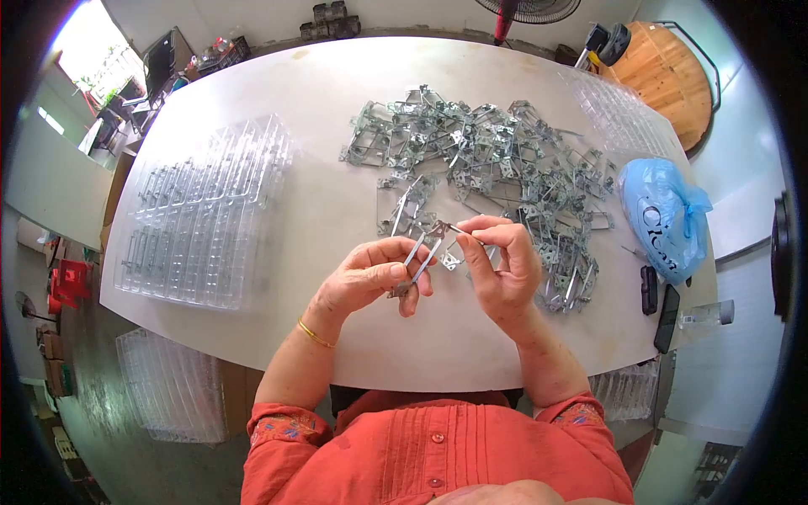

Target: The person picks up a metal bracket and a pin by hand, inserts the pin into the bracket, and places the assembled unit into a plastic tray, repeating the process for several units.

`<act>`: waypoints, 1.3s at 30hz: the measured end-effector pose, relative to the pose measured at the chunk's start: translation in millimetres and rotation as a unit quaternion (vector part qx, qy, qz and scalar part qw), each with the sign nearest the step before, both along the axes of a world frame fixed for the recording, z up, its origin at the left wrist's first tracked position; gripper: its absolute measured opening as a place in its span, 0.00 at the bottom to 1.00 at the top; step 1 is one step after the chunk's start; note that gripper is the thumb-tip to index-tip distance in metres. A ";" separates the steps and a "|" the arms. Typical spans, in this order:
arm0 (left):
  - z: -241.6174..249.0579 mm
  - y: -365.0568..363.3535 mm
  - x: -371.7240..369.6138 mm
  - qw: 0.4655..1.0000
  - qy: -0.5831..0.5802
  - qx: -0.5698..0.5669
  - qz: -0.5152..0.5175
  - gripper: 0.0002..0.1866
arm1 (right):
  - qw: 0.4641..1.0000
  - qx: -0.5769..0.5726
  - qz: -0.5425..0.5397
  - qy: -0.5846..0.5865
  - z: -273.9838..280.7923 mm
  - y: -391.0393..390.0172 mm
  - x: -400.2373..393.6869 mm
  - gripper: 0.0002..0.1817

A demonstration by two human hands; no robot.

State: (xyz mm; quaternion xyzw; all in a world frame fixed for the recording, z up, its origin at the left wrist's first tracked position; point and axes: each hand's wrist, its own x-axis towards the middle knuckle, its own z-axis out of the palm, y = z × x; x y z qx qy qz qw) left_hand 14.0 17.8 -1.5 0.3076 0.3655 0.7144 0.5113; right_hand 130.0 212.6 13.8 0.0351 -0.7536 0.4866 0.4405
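Note:
A narrow metal bracket with two long parallel bars is pinched in my left hand, its thumb and fingers closed around the lower end. My right hand is closed, thumb against fingers, on a thin rod-like piece whose tip meets the bracket's upper end. I cannot tell whether that piece is a tool or a part. Just beyond both hands lies a large tangled heap of similar metal brackets on the white table.
Clear plastic trays with brackets in their slots are stacked at the left. More clear trays lie at the far right. A blue plastic bag, a black phone and a clear bottle line the right edge.

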 end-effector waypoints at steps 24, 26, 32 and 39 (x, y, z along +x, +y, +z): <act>4.5 -3.0 -1.0 0.996 0.077 -0.040 0.024 0.26 | 0.933 -0.207 0.172 -0.238 5.5 -0.6 8.4 0.27; 6.7 -3.0 -0.7 0.996 0.079 -0.045 0.016 0.25 | 0.920 -0.225 0.186 -0.260 7.0 -0.1 8.4 0.28; 11.3 -4.8 -1.6 0.994 0.090 -0.060 0.023 0.26 | 0.894 -0.276 0.245 -0.256 5.5 1.7 5.5 0.22; 14.9 -6.1 -2.5 0.989 0.104 -0.100 0.012 0.27 | 0.831 -0.357 0.301 -0.302 19.0 14.1 5.5 0.12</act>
